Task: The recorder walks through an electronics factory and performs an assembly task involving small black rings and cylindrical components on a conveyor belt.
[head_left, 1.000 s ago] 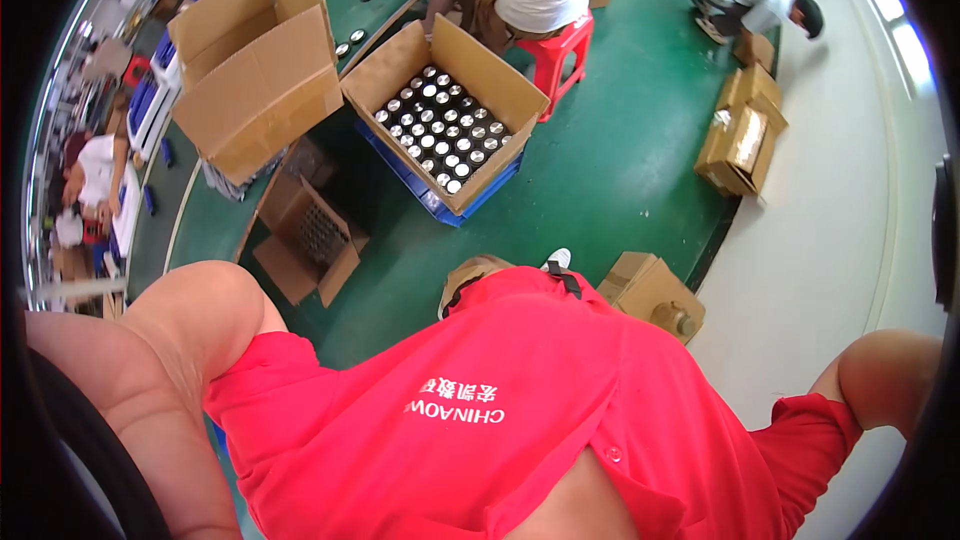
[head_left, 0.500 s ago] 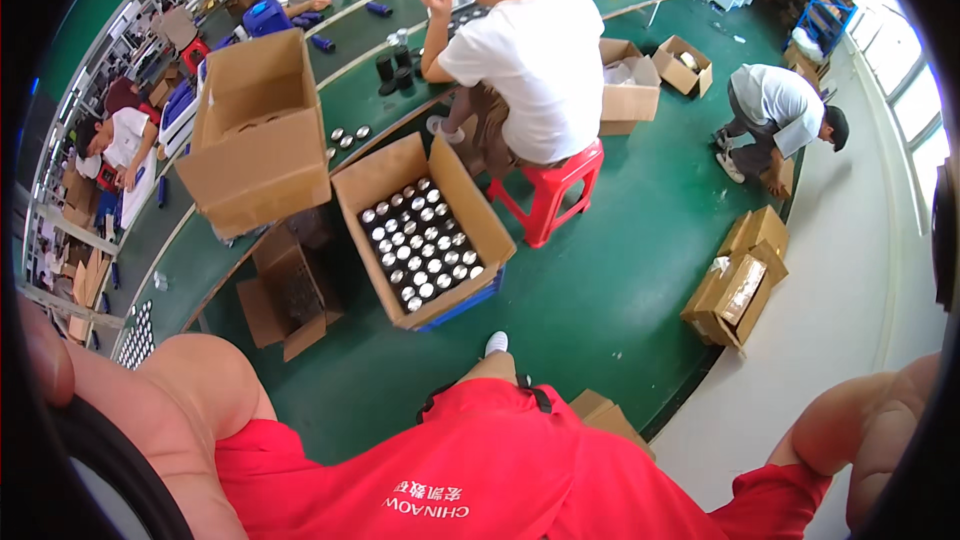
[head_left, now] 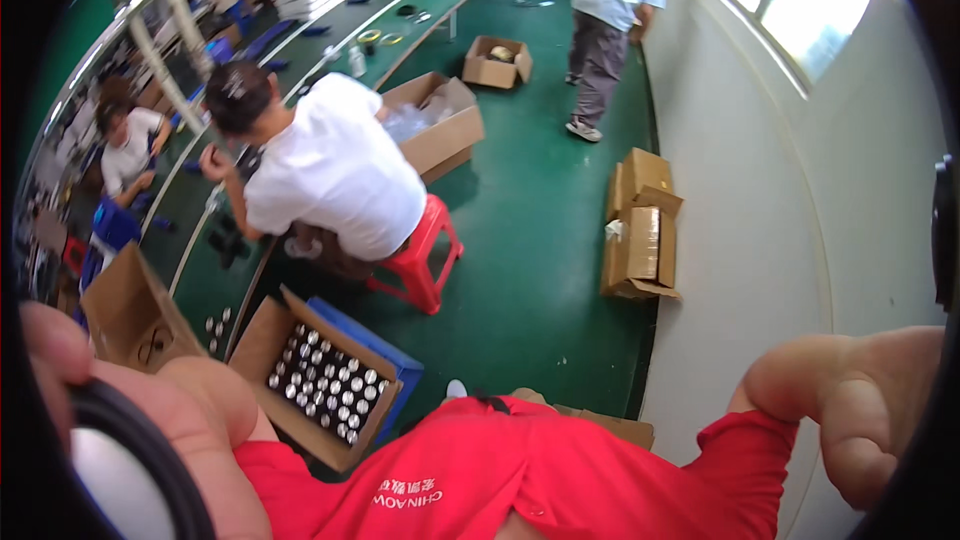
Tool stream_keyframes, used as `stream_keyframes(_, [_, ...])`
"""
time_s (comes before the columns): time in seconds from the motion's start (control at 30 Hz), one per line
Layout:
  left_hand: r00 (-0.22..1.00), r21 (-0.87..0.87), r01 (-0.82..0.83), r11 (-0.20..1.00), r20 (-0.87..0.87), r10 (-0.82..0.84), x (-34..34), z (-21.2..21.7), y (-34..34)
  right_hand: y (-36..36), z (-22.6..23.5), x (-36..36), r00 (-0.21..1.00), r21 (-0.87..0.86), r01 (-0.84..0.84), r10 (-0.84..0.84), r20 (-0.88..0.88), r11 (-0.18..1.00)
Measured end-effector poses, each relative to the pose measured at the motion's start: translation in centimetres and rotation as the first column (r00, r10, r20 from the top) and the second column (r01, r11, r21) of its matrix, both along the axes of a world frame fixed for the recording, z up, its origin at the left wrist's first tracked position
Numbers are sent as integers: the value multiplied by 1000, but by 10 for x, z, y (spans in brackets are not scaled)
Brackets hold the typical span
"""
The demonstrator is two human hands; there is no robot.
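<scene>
Both hands are raised close to the camera. My left hand (head_left: 170,410) fills the lower left, thumb and palm wrapped around a black curved band (head_left: 150,460) with a white part inside it. At the lower right, my right hand (head_left: 850,400) has its fingers bent against the dark rim of the picture; whatever it touches is hidden. My red shirt (head_left: 520,480) lies between them. Below on the floor stands an open cardboard box (head_left: 270,340) holding several silver-topped cylinders, on a blue crate (head_left: 395,365).
A person in a white shirt (head_left: 330,170) sits on a red stool (head_left: 425,260) at a long green worktable (head_left: 300,70). Cardboard boxes (head_left: 640,230) stand stacked by the white wall. Another person (head_left: 610,0) stands far off. An open box (head_left: 125,310) is at the left.
The view has swung upward and along the aisle; the box of cylinders slid to the lower left. Both hands stayed up by the camera and now look larger.
</scene>
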State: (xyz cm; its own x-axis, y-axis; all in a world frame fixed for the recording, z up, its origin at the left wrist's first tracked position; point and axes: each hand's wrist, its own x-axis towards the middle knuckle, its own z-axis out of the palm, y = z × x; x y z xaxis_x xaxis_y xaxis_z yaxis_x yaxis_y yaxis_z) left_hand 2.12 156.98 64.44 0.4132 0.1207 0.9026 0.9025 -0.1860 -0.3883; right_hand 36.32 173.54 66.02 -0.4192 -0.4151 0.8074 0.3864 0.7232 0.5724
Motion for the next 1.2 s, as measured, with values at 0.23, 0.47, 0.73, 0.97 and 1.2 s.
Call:
stream_keyframes(0.23, [760,-433,189,881,633,149,-5,-59,62,99,-113,-13,1000,-584,-6,-3,-15,812])
stream_keyframes(0.47, [-646,151,494,856,723,245,53,-211,23,156,-320,-27,804,-943,250,495,329,220])
stream_keyframes(0.73, [-912,480,-7,877,357,-203,137,-258,-68,135,-330,-129,410,-829,168,727,551,533])
stream_keyframes(0.97, [-846,388,-24,921,482,-225,199,-265,-141,-18,-306,-190,-32,-998,-38,999,-44,-45])
stream_keyframes(1.2, [-784,442,-8,897,555,-280,222,-279,-225,-230,-304,-187,-454,-973,153,862,-225,-174])
